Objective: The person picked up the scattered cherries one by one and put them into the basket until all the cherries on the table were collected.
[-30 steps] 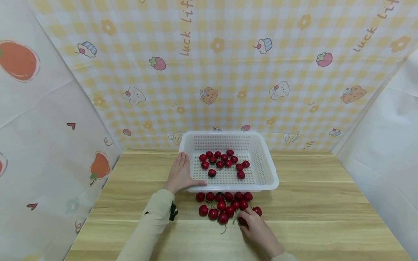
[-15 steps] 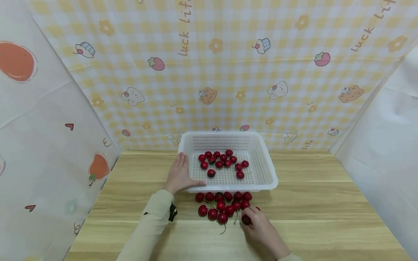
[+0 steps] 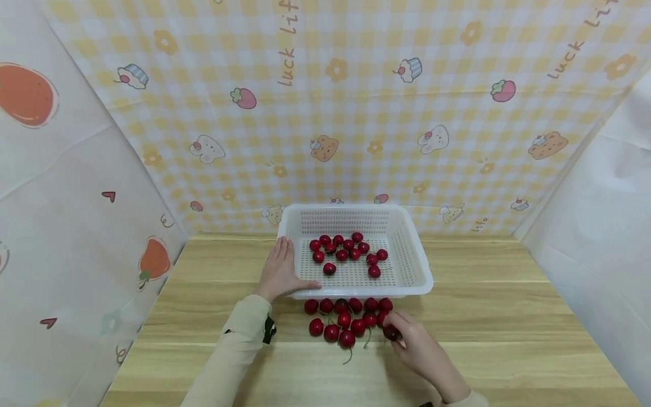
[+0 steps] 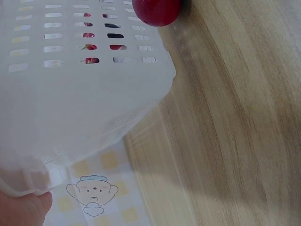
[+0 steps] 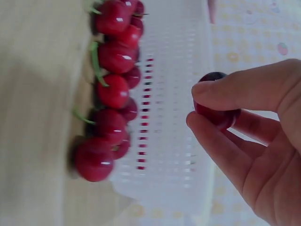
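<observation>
A white perforated plastic basket (image 3: 356, 293) stands on the table with several red cherries (image 3: 342, 255) inside. My left hand (image 3: 280, 274) rests on its front left corner, fingers straight along the left rim and thumb along the front rim. In the left wrist view, a fingertip (image 4: 35, 207) touches the rim. My right hand (image 3: 419, 345) pinches a dark cherry (image 3: 391, 332) between thumb and index finger. In the right wrist view the held cherry (image 5: 216, 113) is partly covered by the thumb; I cannot tell whether a second one sits behind it.
Several loose cherries (image 3: 347, 339), some with green stems, lie in a cluster on the wooden table (image 3: 488, 316) along the basket's front. A yellow checked cloth (image 3: 325, 113) hangs right behind the basket. White cloth (image 3: 66, 198) closes off the left side.
My right hand has shifted right with the dark cherry pinched in its fingers. The cherry at the cluster's right end no longer shows. My left hand and the basket have kept their places.
</observation>
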`<control>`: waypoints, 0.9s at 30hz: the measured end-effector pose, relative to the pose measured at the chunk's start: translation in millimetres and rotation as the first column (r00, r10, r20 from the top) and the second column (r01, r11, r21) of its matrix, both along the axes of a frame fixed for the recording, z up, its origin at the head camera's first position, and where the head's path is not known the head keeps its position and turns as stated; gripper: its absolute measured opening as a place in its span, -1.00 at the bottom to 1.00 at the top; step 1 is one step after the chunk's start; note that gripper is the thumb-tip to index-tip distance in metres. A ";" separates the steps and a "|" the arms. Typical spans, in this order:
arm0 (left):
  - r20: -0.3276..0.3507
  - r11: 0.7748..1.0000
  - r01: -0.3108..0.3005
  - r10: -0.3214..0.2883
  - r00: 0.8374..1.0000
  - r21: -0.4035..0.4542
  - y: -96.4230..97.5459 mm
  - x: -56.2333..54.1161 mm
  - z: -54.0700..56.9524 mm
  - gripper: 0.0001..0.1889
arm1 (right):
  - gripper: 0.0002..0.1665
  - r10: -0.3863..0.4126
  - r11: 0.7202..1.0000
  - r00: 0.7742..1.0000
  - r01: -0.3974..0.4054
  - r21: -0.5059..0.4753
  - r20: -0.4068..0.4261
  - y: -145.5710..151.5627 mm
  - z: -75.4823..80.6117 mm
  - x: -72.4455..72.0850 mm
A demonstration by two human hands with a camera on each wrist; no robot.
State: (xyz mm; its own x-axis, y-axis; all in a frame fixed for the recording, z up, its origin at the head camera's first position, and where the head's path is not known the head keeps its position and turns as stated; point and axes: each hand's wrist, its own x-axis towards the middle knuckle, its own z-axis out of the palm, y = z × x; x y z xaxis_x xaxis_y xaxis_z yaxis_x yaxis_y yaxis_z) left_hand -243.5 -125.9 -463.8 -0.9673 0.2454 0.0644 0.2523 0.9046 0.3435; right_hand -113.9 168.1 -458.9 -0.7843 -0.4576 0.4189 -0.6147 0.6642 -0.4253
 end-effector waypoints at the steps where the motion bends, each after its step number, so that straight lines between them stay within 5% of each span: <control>1: -0.002 1.000 0.001 -0.001 1.000 0.004 -0.1 -0.2 0.1 0.36 | -0.48 0.021 1.000 1.000 -0.021 -0.007 -0.007 0.4 4.2 -1.4; 6: 0.000 1.000 0.000 0.000 1.000 0.005 -0.9 -0.8 -0.3 0.36 | -0.43 0.132 0.990 0.989 -0.135 -0.049 -0.068 2.8 29.3 -17.0; 12: 0.008 1.000 -0.010 0.010 1.000 0.012 -1.1 -0.5 0.3 0.37 | -0.47 0.207 0.973 0.974 -0.215 -0.086 -0.091 10.5 61.5 -57.0; 21: 0.028 0.999 -0.003 0.002 1.000 0.034 1.2 2.0 1.3 0.38 | -0.62 0.120 0.993 0.980 -0.121 -0.006 0.159 14.8 92.7 -146.8; 27: 0.028 1.000 -0.007 0.006 1.000 0.018 0.8 1.8 0.4 0.39 | -0.68 0.009 1.000 0.942 -0.008 -0.006 0.337 14.3 84.9 -208.1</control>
